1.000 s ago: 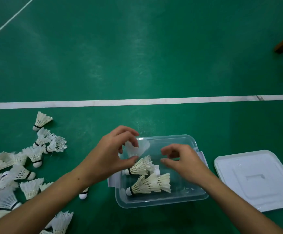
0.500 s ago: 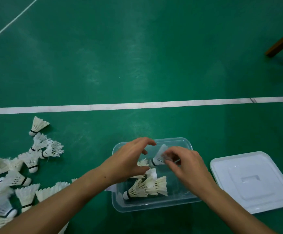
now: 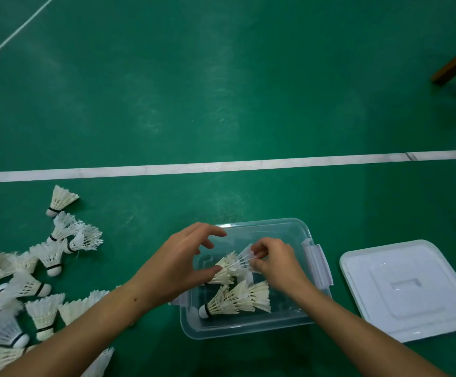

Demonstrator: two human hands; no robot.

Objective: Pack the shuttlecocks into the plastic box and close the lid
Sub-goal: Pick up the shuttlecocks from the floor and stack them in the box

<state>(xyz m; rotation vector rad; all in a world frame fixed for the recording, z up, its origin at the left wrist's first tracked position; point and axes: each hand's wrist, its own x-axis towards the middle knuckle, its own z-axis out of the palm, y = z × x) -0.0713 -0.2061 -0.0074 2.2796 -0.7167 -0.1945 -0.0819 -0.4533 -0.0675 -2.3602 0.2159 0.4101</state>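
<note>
A clear plastic box stands on the green court floor just in front of me. Both hands are over its middle. My right hand pinches a white shuttlecock by its feathers inside the box. My left hand has its thumb against a nested stack of shuttlecocks and its fingers spread above them. Another nested stack lies near the box's front wall. The white lid lies flat on the floor to the right of the box.
Several loose shuttlecocks lie scattered on the floor at the left, partly under my left forearm. A white court line crosses beyond the box. A brown wooden leg shows at the top right.
The shuttlecock passed from my left hand to my right and has gone down into the box. Both hands have closed in over the stacks; the view shifted slightly.
</note>
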